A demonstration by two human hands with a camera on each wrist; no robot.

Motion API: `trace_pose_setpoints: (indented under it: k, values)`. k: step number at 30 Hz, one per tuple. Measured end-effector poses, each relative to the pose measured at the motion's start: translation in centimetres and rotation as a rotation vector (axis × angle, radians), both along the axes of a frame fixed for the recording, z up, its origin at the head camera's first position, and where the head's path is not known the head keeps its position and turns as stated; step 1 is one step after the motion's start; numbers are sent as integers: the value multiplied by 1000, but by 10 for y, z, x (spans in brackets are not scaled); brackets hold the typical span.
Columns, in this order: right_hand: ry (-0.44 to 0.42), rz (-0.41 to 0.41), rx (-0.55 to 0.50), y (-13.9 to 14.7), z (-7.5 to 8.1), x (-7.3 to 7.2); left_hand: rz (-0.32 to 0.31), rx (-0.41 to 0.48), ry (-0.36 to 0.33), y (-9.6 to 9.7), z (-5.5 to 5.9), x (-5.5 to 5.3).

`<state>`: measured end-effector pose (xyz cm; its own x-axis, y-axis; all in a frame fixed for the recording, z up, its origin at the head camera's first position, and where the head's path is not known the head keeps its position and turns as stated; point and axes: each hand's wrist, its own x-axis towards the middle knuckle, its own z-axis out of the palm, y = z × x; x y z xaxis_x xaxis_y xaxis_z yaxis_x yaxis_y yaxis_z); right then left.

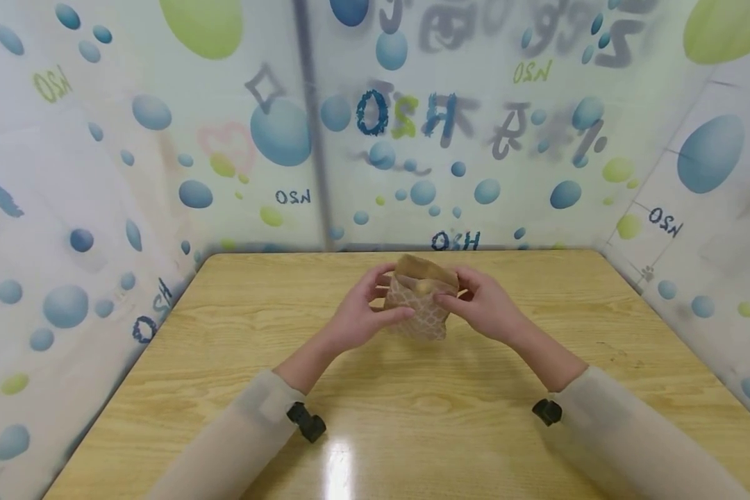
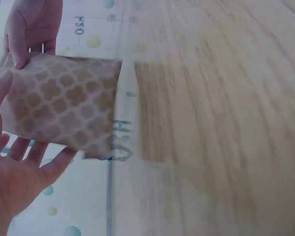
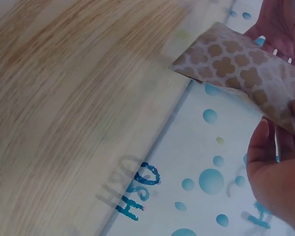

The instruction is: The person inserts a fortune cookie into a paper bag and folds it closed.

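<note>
A small brown paper bag [image 1: 420,314] with a white lattice of four-lobed shapes is held up above the far half of the table. Its plain brown upper part [image 1: 426,269] stands above the patterned front, and a small pale yellowish round spot shows where the two meet. My left hand [image 1: 361,310] grips the bag's left side, thumb across the front and fingers behind. On the opposite side my right hand [image 1: 486,305] pinches the upper edge, thumb on the front. Both wrist views show the patterned face of the bag [image 2: 64,96] [image 3: 236,64] between the two hands.
The wooden table [image 1: 412,417] reaches to a wall sheet [image 1: 487,153] printed with blue and green bubbles and lettering. Similar sheets stand along the left and right sides. A small black device [image 1: 306,421] sits at the left cuff, another black device [image 1: 546,412] at the right.
</note>
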<state>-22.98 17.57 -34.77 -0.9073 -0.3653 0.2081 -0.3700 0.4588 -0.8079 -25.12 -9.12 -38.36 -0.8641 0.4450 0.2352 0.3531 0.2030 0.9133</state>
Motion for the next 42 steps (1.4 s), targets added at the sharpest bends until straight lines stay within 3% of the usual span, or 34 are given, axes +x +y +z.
trace_pose_setpoints:
  k: [7, 18, 23, 26, 31, 34, 37, 42]
  values:
    - [-35, 41, 4, 2, -6, -1, -14, 26, -28, -2, -2, 2]
    - [69, 26, 72, 5, -5, -3, 47, 84, -7, 0, -2, 3]
    - [73, 22, 101, 7, -3, -2, 59, 73, 29, -2, -1, 6]
    - [111, 10, 116, 8, -3, -1, 59, 39, 144, -5, 1, 8]
    - [306, 21, 112, 8, -7, 3, 22, -106, 485, -8, 4, 9]
    - [420, 54, 121, 9, -10, 5, 1, -174, 637, -9, 5, 10]
    - [480, 81, 138, 10, -13, 6, -25, -187, 722, -10, 4, 11]
    - [502, 98, 151, 10, -13, 7, -42, -194, 779, -11, 3, 12]
